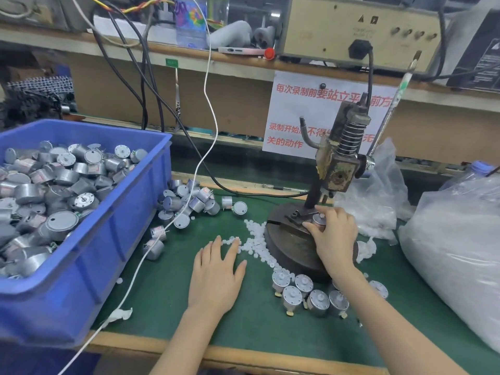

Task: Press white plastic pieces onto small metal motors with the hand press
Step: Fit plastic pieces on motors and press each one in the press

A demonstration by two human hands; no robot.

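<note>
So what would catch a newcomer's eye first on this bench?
Probably the big blue crate at the left, heaped with silver motors. Next, the worn hand press at centre right, where the right hand holds a motor on its round base, while the left hand lies flat by scattered white plastic pieces.

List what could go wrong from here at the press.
1. The right hand grips the motor seated on the hand press, close under the ram; the fingers could get pinched if the press is worked now.
2. The right forearm crosses just above the row of motors and may knock them over.
3. The white cable trails through the loose motors beside the blue bin; a snag might drag some off.
</note>
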